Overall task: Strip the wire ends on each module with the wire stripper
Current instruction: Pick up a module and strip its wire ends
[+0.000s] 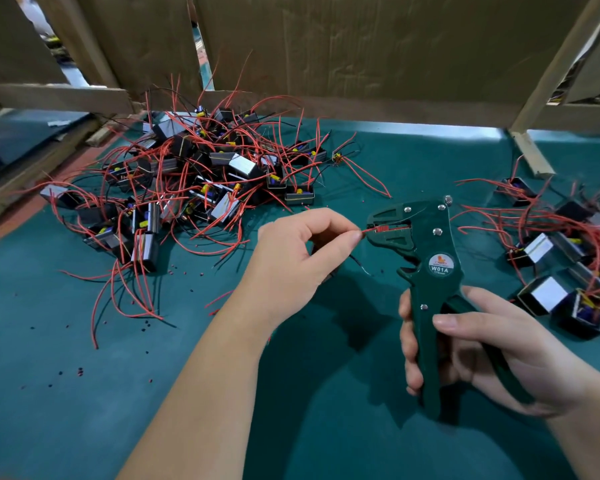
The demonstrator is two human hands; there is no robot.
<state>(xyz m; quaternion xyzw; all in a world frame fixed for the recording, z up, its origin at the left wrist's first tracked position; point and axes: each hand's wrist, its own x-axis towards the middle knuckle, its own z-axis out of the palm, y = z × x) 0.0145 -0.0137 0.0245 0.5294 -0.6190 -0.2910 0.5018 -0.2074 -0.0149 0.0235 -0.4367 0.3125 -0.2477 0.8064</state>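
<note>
Wire stripper in right hand, left hand pinching red wire

Dark green across the wire stripper, dotted with silvery rivets and stamped with 1 round label: white rim, orange-red emblem, pale "W01A" on grey. Bright red on the wire at its jaws. Teal over the table mat, speckled with tiny dark and red bits. Black casings, mirror-silver faces, yellow and blue parts in the left pile of modules, tangled in red leads with a few black. Same colours in the right group of modules. Plain brown on the cardboard; pale tan on the wooden rails.
</note>
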